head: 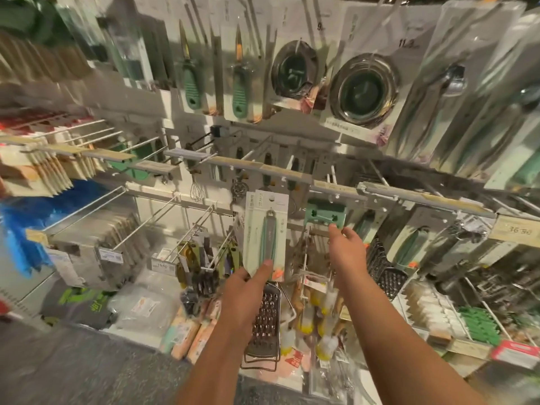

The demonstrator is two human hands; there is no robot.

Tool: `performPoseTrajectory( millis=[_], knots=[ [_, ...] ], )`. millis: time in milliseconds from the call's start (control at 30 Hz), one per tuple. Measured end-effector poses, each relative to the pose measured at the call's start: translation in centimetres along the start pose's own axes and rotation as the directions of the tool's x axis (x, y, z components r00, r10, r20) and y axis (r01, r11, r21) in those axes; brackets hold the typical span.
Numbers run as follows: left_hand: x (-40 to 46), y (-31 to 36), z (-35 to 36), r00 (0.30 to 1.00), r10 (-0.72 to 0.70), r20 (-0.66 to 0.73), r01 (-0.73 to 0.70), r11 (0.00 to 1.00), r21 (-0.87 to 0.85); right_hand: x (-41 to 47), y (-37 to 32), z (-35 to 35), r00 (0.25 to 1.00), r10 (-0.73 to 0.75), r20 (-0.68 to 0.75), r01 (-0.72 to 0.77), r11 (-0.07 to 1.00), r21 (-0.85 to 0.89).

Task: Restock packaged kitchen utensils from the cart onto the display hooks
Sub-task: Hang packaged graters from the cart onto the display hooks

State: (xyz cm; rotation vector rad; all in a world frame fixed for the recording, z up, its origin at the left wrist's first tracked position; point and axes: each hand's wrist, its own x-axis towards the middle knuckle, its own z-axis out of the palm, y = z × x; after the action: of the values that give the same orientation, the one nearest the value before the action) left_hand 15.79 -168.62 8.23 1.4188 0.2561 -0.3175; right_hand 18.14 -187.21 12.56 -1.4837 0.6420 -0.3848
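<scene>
Your left hand (248, 287) holds a carded utensil pack (266, 235) upright by its bottom edge, thumb pressed on the front of the card and the fingers curled behind it. The pack is a pale card with a grey-and-green handled tool sealed on it, and it stands in front of the middle of the display wall, its top just under the long price rail (263, 168) that runs across the hooks. You cannot tell whether its hanging hole is on a hook.

Your right hand (347, 249) reaches toward the wall to the right of the pack, fingers loosely extended and grasping nothing, the fingertips just below a green packaged item (325, 214) hanging there.

Below your hands, near the foot of the wall, a metal grater (266, 320) stands among yellow-tipped brushes (324, 305) and peach-coloured packs (193, 334). Up on the far wall hang two green-handled tools (216, 83) on cards and two carded steel bowls (365, 92). Bare wire hooks (152, 217) jut out to the left, above stacked flat packs (96, 247).
</scene>
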Motion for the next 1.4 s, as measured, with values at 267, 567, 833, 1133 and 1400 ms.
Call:
performPoseTrajectory(
  millis=[267, 567, 833, 1133, 1400],
  knots=[
    [-1.1, -0.8, 0.3, 1.0, -0.007, -0.011, 0.007, 1.0, -0.015, -4.2, 2.4, 0.3, 0.955, 0.063, 0.291, -0.038, 0.995, -0.091],
    [-1.4, -0.1, 0.3, 0.994, -0.087, 0.066, 0.095, 0.988, -0.124, -5.3, 4.9, 1.0, 0.939, 0.185, 0.29, -0.185, 0.982, -0.028],
    [-2.4, 0.6, -1.8, 0.956, -0.074, 0.282, 0.14, 0.965, -0.222, -4.7, 6.5, 1.3, 0.803, 0.436, 0.407, -0.471, 0.882, -0.015],
    [-3.4, 0.8, -2.3, 0.96, -0.092, 0.266, 0.123, 0.987, -0.105, -4.3, 6.9, 1.0, 0.843, 0.347, 0.411, -0.423, 0.9, 0.108],
    [-0.7, -1.3, -1.9, 0.993, -0.052, 0.105, 0.058, 0.997, -0.054, -4.6, 5.8, -1.2, 0.956, 0.125, 0.266, -0.172, 0.972, 0.16]
  ],
)
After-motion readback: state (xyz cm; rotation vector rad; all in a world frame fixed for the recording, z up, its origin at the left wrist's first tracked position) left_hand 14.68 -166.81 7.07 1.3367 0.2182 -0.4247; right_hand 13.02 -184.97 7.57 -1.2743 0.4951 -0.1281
